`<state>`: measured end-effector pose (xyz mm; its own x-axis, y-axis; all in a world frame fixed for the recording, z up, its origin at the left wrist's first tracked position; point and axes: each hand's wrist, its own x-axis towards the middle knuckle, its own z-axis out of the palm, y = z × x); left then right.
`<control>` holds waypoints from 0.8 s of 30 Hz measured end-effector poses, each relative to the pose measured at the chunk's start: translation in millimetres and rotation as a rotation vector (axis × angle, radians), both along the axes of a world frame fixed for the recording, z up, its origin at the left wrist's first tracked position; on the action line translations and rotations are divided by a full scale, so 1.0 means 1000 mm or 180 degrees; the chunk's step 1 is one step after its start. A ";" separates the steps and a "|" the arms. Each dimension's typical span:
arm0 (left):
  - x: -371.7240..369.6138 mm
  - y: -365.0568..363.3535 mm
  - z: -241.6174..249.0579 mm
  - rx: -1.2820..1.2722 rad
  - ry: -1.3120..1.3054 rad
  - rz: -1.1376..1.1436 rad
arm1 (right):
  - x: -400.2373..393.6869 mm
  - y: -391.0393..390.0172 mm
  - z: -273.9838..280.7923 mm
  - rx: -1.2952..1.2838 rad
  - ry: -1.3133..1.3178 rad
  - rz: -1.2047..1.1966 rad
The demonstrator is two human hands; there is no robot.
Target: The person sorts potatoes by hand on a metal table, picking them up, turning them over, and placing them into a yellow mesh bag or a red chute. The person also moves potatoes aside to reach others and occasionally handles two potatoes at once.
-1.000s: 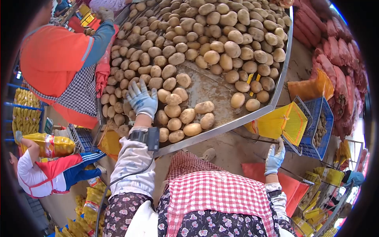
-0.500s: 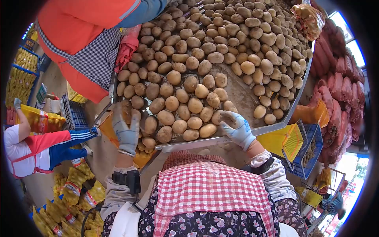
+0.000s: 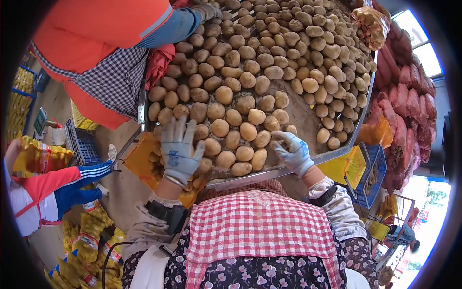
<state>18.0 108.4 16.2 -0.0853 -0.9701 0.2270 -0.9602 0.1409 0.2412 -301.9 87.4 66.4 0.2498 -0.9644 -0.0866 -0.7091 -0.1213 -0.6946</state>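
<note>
Brown potatoes (image 3: 248, 131) lie in a layer on the metal-edged sorting table (image 3: 308, 115) in front of me. My left hand (image 3: 179, 149), in a grey-blue glove, rests palm down with its fingers spread over potatoes at the table's front left corner. Beneath it, an orange mesh bag (image 3: 137, 156) hangs at that corner with potatoes inside. My right hand (image 3: 292, 153), gloved alike, is beside the right edge of the near potatoes, by the front rim. Its fingers are curved and apart, with no potato seen in them.
A co-worker in orange with a checked apron (image 3: 113, 74) stands at the table's left, a gloved hand (image 3: 207, 12) on the potatoes. Red sacks (image 3: 399, 101) are piled at right, near a blue crate (image 3: 373, 176). Another person (image 3: 43, 195) is at far left among yellow bags (image 3: 96, 224).
My left hand has moved right from the corner onto the potatoes, its fingers now spread. The near potatoes at that corner have shifted. My right hand has come off the potato beside it.
</note>
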 end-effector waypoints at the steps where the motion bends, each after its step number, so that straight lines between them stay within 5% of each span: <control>1: -0.015 -0.015 0.005 -0.0200 0.0278 -0.0332 | 0.011 -0.009 0.004 -0.0448 0.0584 0.0411; 2: -0.025 -0.026 0.009 -0.0412 0.0543 -0.0661 | 0.022 -0.018 -0.001 -0.0970 0.0816 0.0827; 6: -0.036 -0.031 -0.006 0.0020 0.0085 -0.0823 | 0.077 -0.039 -0.003 -0.0169 0.2557 0.1791; 9: -0.014 -0.022 0.004 0.0747 0.0592 -0.1105 | 0.091 -0.048 0.002 0.0144 0.2718 0.1890; 11: -0.006 -0.042 0.040 0.2964 0.0628 -0.0957 | 0.096 -0.053 0.005 0.0243 0.2972 0.2059; 12: -0.008 -0.052 0.033 0.2930 0.0618 -0.0922 | 0.101 -0.058 0.007 0.0193 0.2965 0.2072; 14: -0.019 -0.073 0.015 -0.0301 0.1063 -0.0724 | 0.110 -0.064 0.010 0.0664 0.3275 0.1865; 16: -0.043 -0.091 0.016 -0.0570 0.0436 -0.0371 | 0.103 -0.073 0.011 0.1149 0.3155 0.1714; 18: -0.058 -0.092 -0.008 -0.0241 -0.0023 -0.0644 | 0.085 -0.072 0.008 0.1246 0.2730 0.1639; 22: -0.049 -0.083 0.012 0.0620 0.0443 -0.1713 | 0.046 -0.074 0.014 0.1385 0.2127 0.1373; 24: -0.040 -0.109 0.012 0.0837 0.1957 -0.1437 | 0.015 -0.067 -0.020 0.1747 -0.2055 0.0146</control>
<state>-21.6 -0.2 28.6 -0.4160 -0.9000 0.1299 -0.5087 0.3487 0.7871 -286.6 20.8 46.8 0.4490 -0.8151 -0.3661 -0.1557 0.3321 -0.9303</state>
